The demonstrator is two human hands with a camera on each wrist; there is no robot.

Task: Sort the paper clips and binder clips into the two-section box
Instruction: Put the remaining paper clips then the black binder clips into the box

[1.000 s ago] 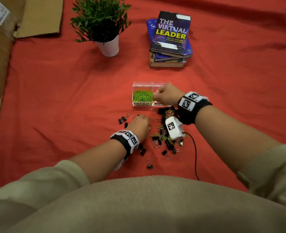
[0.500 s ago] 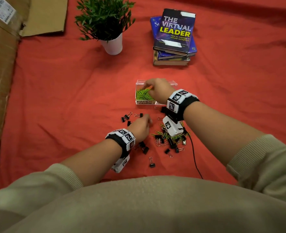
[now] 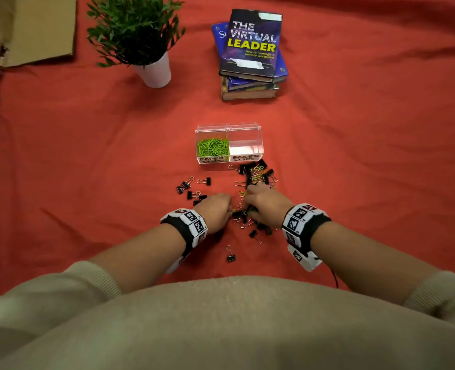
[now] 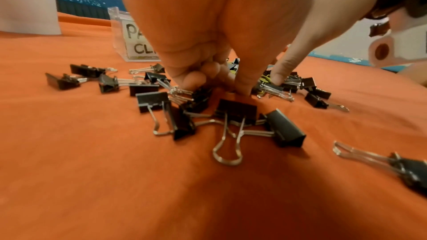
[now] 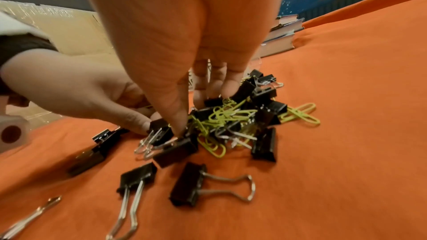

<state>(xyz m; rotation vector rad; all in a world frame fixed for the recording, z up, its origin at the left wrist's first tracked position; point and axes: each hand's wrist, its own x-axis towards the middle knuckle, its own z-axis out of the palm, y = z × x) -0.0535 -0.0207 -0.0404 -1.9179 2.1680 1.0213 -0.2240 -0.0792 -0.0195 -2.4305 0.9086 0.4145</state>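
Note:
The clear two-section box [image 3: 258, 137] stands on the red cloth. Its left section holds green paper clips [image 3: 212, 146]; the right section, labelled BINDER CLIPS, is empty. A mixed pile of black binder clips [image 5: 175, 151] and green paper clips [image 5: 221, 114] lies in front of the box. My right hand [image 3: 263, 200] reaches down into that pile, its thumb [image 5: 177, 121] and straight fingers touching clips. My left hand [image 3: 217, 210] sits just left of it, fingers curled, tips pinched at the cloth [image 4: 240, 88]. A sliver of green shows at those tips, apparently a paper clip.
More binder clips [image 3: 194, 186] lie scattered to the left, and one [image 3: 230, 256] lies nearer my body. A potted plant [image 3: 155, 70] and a stack of books [image 3: 250, 57] stand beyond the box. Cardboard [image 3: 34, 30] lines the far left.
My right hand has come back from the box's paper clip section to the pile. My left hand has stayed by the pile's left side.

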